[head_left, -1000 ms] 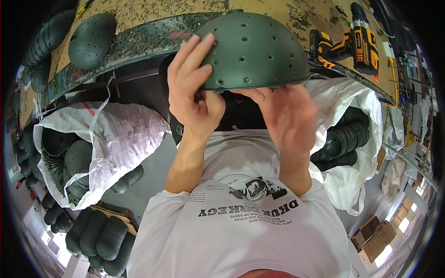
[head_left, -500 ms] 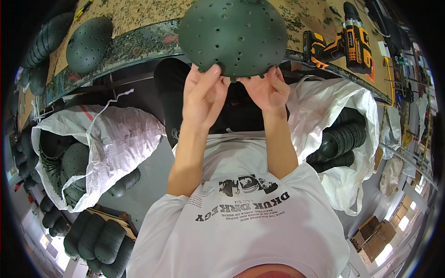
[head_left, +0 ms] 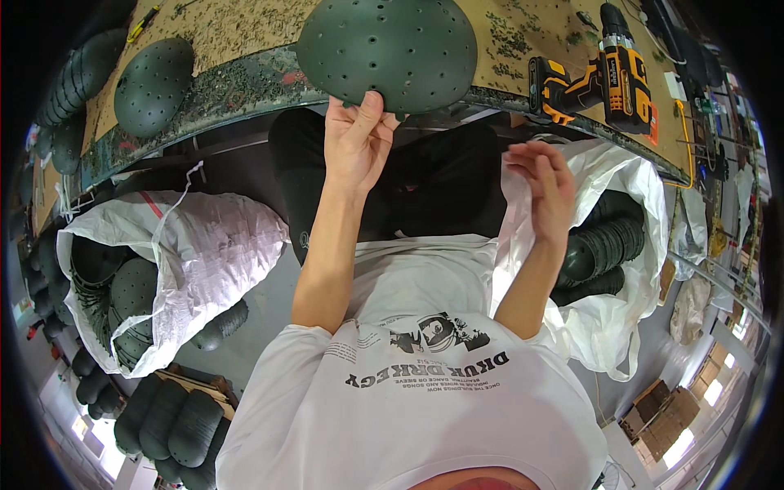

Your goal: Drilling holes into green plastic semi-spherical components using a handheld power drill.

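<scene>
One hand on the green shell at the desk edge

Top centre, the left hand (head_left: 357,143) pinches the rim of the perforated dome shell (head_left: 388,51); the right hand (head_left: 545,184) hangs spread and empty. Sacks of stacked shells (head_left: 608,249) suggest many remain unprocessed.

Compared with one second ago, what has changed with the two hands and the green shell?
The green shell went forward, away from the body, and now lies dome up at the bench edge. The right hand let go and drew back to the right, open and empty. The left hand keeps its grip on the near rim. The drill, the second shell and the white sacks stayed as they were.
</scene>
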Motion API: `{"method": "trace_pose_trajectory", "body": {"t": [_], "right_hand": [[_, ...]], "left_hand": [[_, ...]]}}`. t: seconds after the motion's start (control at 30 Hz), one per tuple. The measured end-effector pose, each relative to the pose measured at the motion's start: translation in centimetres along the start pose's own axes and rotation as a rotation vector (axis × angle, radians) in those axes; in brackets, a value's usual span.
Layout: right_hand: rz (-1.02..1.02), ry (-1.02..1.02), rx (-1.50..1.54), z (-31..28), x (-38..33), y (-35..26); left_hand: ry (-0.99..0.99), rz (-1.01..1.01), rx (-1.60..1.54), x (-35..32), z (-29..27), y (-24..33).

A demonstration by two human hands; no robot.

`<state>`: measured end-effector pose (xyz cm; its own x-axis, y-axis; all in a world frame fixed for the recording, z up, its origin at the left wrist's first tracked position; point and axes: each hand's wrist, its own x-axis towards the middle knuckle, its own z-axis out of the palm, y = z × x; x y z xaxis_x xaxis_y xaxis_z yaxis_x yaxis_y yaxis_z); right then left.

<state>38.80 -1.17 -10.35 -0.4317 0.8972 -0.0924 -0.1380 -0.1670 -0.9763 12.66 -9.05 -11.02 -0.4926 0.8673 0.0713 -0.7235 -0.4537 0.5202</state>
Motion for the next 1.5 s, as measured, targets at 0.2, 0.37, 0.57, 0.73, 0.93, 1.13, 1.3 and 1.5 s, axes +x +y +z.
{"method": "trace_pose_trajectory", "body": {"t": [0.2, 0.37, 0.57, 0.73, 0.93, 1.13, 1.3, 1.5], "right_hand": [[-0.156, 0.222, -0.154, -2.8, 0.6, -2.0], [-0.489, 0.457, -0.379, -3.6, 5.1, -1.7], [-0.509, 0.196, -0.204, -2.7, 11.0, -2.8], [-0.38, 0.133, -0.195, -1.4, 13.6, -4.4], [-0.446, 0.198, -0.295, -1.9, 11.9, -4.3], [-0.229, -0.111, -0.025, 0.6, -0.2, -3.6], [-0.711, -0.183, -0.803, 4.4, -6.4, -0.6], [-0.846, -0.059, -0.733, 7.4, -6.2, 2.2]], "left_hand": [[-0.05, -0.003, 0.001, 1.5, -0.7, 0.4], [-0.026, -0.015, -0.031, 2.4, -2.2, 0.2], [0.08, -0.017, -0.007, 2.4, -2.5, 0.7], [0.087, 0.008, -0.039, 2.3, -2.8, 0.8], [0.108, 0.001, 0.048, 2.6, -4.0, 1.4], [0.104, 0.048, 0.051, 2.4, -4.3, 1.3], [0.095, 0.039, 0.1, 2.2, -5.2, 0.8], [0.183, 0.048, 0.123, 2.4, -5.0, 1.4]]}}
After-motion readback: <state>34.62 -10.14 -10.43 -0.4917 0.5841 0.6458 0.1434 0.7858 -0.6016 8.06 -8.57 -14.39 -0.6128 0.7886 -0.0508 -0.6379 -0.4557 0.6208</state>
